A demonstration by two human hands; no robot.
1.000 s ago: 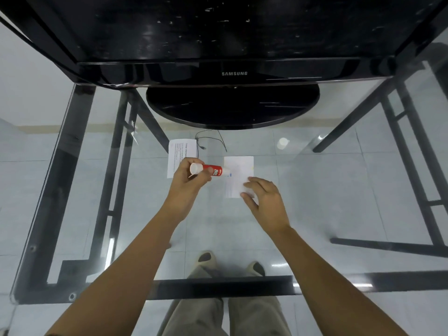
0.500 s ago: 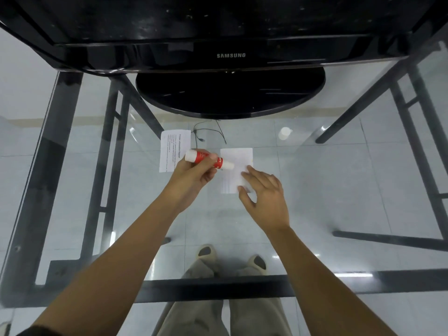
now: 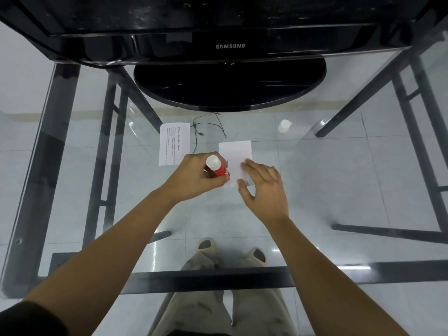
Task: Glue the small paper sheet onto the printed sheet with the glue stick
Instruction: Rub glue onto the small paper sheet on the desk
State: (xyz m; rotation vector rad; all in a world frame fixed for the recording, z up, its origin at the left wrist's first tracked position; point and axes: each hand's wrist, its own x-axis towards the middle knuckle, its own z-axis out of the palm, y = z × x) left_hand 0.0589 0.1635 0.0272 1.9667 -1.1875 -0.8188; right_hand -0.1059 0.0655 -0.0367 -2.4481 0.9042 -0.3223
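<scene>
On the glass table (image 3: 339,190) we see the small paper sheet (image 3: 234,151) just right of our left hand (image 3: 196,178), pinned flat by open right hand (image 3: 264,187). Printed sheet (image 3: 174,143) lies beyond-left, apart. Left grips the glue stick (image 3: 216,166), axis tilted down-right; tip hidden, contact unclear.

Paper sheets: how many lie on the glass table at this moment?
2. The printed sheet lies left of the left hand, which holds the glue stick. The small paper sheet lies under the right hand's fingertips. None seems hidden.
</scene>
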